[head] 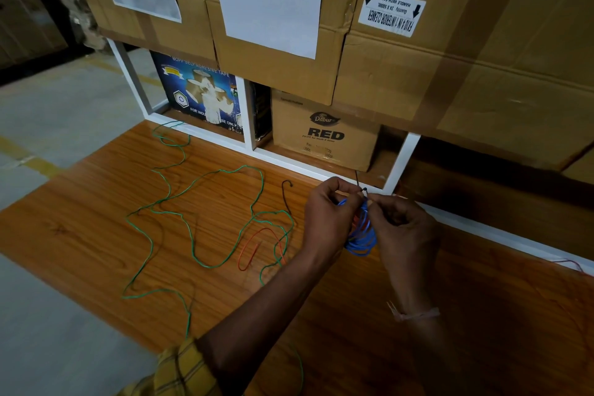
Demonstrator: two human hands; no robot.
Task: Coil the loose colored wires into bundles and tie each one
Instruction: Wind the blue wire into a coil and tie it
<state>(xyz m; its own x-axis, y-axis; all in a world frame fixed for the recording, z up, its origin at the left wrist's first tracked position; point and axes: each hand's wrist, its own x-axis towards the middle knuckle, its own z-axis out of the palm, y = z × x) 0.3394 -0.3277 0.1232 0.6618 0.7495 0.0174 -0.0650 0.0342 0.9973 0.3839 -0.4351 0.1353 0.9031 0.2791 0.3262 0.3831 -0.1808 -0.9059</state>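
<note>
Currently, left to right. Well left of both hands: green wire (pixel 193 202) sprawled loose over the worktop (pixel 96 235), uncoiled, one end running off the near edge. Just left of the left hand: red wire (pixel 254 247), a short open loop, also loose, crossed by the green. A dark tie (pixel 287 194) lies beside the left hand, unused.

Left hand (pixel 328 215): fingers curled, thumb and forefinger pinching at the top of the blue coil (pixel 361 235). Coil hangs between the two hands, off the worktop surface, with some orange strands seemingly mixed in. Right hand (pixel 401 228): fingers curled, pinching the black tie (pixel 363 190) at the coil's top; its tail sticks up above the hands. Whether the left hand grips coil, tie or both – cannot tell.

Judgement: tying step on first bundle; green and red not yet started.

Risks:
- Tie slips from the pinch before it cinches → turns spring apart, coil must be redone.
- Tie catches only some turns → bundle sheds loops.
- Green and red cross near the left forearm → an arm sweep could drag them into a snarl or off the edge.
- Far right, past the right hand: thin reddish wire (pixel 570 264) by the white frame (pixel 482 228), easy to overlook.
</note>
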